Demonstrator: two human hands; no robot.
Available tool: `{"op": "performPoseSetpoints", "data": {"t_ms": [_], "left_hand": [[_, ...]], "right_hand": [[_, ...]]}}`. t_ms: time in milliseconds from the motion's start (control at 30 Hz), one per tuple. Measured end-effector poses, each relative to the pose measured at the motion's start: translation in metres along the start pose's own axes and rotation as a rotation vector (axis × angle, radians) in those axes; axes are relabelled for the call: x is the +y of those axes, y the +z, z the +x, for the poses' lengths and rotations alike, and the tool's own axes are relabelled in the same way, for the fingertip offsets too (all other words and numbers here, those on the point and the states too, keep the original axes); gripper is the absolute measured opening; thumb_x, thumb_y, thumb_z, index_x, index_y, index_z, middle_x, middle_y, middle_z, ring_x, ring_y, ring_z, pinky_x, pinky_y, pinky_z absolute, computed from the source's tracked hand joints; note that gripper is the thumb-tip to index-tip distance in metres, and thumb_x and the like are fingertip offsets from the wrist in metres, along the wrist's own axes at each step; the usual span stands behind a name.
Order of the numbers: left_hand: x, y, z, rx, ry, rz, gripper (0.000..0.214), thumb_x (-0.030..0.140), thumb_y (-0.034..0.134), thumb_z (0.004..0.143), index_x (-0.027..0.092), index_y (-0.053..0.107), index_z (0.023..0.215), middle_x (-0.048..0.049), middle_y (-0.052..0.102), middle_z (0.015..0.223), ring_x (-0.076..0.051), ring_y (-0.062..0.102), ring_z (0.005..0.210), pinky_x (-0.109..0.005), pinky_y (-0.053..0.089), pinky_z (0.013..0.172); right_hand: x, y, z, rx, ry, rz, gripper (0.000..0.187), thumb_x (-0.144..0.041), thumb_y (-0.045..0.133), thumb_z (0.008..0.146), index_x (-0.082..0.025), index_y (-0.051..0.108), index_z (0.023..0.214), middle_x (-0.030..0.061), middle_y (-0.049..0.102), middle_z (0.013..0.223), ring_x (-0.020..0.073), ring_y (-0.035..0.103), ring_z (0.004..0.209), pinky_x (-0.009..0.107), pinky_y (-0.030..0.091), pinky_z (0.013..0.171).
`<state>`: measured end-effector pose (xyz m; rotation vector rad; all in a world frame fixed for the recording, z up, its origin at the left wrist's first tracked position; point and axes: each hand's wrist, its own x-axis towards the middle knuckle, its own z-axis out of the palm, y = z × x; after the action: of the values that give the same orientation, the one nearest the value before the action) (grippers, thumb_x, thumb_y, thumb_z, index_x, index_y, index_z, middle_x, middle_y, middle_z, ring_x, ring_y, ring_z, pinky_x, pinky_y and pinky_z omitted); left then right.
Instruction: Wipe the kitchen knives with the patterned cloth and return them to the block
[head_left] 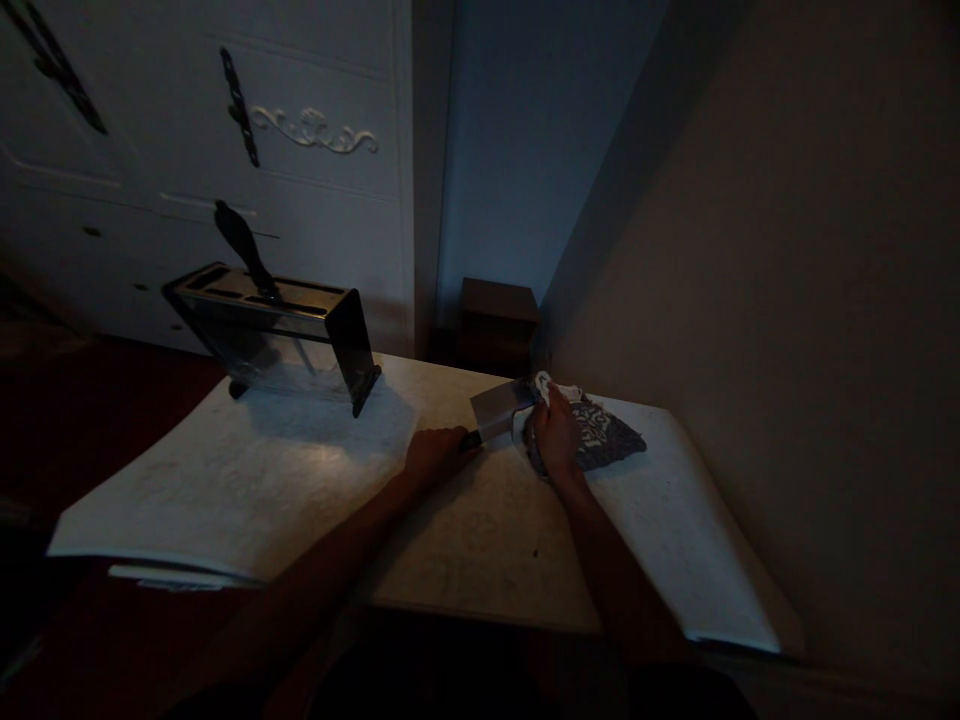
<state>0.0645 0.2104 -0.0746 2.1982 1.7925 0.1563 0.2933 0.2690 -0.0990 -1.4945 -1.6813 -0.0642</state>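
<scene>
A broad-bladed cleaver (495, 408) is held over the pale-covered table (480, 540), its dark handle wrapped by the curled fingers of the left hand (436, 452), while the right hand (557, 435) grips a bunched grey-and-white cloth (611, 442) at the blade's far end, though exactly how those fingertips press is hidden. To the left on the same table stands a slotted knife block (349, 345) with a see-through front, a black-handled knife (244, 245) slanting up out of one slot. Beyond the table's far edge sit a dark brown box (499, 300), its contents impossible to tell, and a white cabinet (330, 220).
</scene>
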Motion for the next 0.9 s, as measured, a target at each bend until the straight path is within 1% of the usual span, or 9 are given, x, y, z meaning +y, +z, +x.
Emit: {"op": "performPoseSetpoints", "data": {"t_ms": [133,233,300,367,500,567,733,833,900], "left_hand": [[0.001,-0.001,0.000,0.004,-0.020,-0.031,0.055,0.066,0.044,0.092,0.020,0.070,0.107,-0.0120,0.073,0.098,-0.028,0.069,0.089,-0.032,0.040,0.071],[0.002,-0.001,0.000,0.003,-0.027,-0.060,0.053,0.065,0.047,0.091,0.020,0.070,0.106,-0.0128,0.073,0.098,-0.028,0.068,0.090,-0.033,0.040,0.072],[0.003,-0.001,-0.001,0.000,-0.024,-0.064,0.052,0.064,0.047,0.091,0.019,0.069,0.106,-0.0131,0.073,0.098,-0.028,0.068,0.090,-0.033,0.041,0.073],[0.003,-0.001,-0.001,-0.001,-0.019,-0.054,0.051,0.062,0.047,0.092,0.019,0.069,0.106,-0.0131,0.073,0.098,-0.029,0.068,0.091,-0.033,0.041,0.073],[0.002,0.001,-0.002,-0.002,-0.002,-0.007,0.049,0.061,0.045,0.093,0.020,0.069,0.107,-0.0126,0.073,0.100,-0.029,0.069,0.091,-0.033,0.041,0.072],[0.001,0.004,-0.002,-0.003,0.017,0.023,0.048,0.059,0.044,0.095,0.020,0.069,0.107,-0.0126,0.073,0.102,-0.029,0.070,0.092,-0.033,0.042,0.072],[0.001,0.008,-0.002,-0.003,0.054,0.057,0.045,0.056,0.043,0.096,0.019,0.067,0.108,-0.0128,0.073,0.103,-0.030,0.070,0.092,-0.034,0.043,0.073],[0.001,0.006,-0.002,0.004,0.066,0.053,0.042,0.053,0.045,0.096,0.020,0.067,0.109,-0.0127,0.073,0.104,-0.030,0.070,0.093,-0.034,0.044,0.074],[0.002,0.005,-0.003,-0.001,0.068,0.056,0.041,0.052,0.045,0.096,0.019,0.067,0.109,-0.0125,0.073,0.106,-0.030,0.070,0.094,-0.034,0.044,0.074]], "right_hand": [[-0.005,-0.016,0.004,0.077,0.113,0.133,0.044,-0.039,0.033,0.098,-0.018,0.064,0.120,0.0140,0.071,0.108,0.0291,0.067,0.102,0.051,0.052,0.092],[-0.011,-0.024,0.002,0.148,0.133,0.186,0.045,-0.042,0.034,0.098,-0.016,0.063,0.120,0.0152,0.071,0.107,0.0303,0.067,0.100,0.051,0.053,0.091],[-0.015,-0.023,-0.002,0.151,0.085,0.182,0.045,-0.039,0.035,0.097,-0.016,0.061,0.125,0.0153,0.070,0.112,0.0302,0.066,0.105,0.050,0.052,0.094],[-0.021,-0.018,-0.008,0.104,-0.034,0.159,0.045,-0.032,0.035,0.095,-0.018,0.058,0.132,0.0137,0.067,0.122,0.0284,0.063,0.115,0.049,0.050,0.100],[-0.038,-0.003,-0.019,-0.099,-0.351,0.093,0.053,-0.014,0.035,0.089,-0.015,0.055,0.138,0.0105,0.060,0.138,0.0230,0.051,0.133,0.047,0.038,0.115],[-0.047,0.002,-0.020,-0.178,-0.435,0.045,0.055,-0.009,0.036,0.086,-0.013,0.056,0.137,0.0103,0.057,0.141,0.0223,0.046,0.137,0.047,0.032,0.119],[-0.060,0.005,-0.016,-0.277,-0.407,-0.063,0.059,-0.005,0.041,0.083,-0.012,0.052,0.140,0.0114,0.050,0.147,0.0245,0.037,0.143,0.050,0.025,0.121],[-0.059,0.007,-0.014,-0.290,-0.377,-0.074,0.055,-0.011,0.043,0.089,-0.010,0.048,0.144,0.0149,0.046,0.150,0.0270,0.033,0.145,0.053,0.024,0.120],[-0.054,0.008,-0.012,-0.262,-0.351,-0.086,0.051,-0.016,0.042,0.094,-0.009,0.048,0.144,0.0163,0.045,0.151,0.0280,0.032,0.146,0.054,0.023,0.120]]}}
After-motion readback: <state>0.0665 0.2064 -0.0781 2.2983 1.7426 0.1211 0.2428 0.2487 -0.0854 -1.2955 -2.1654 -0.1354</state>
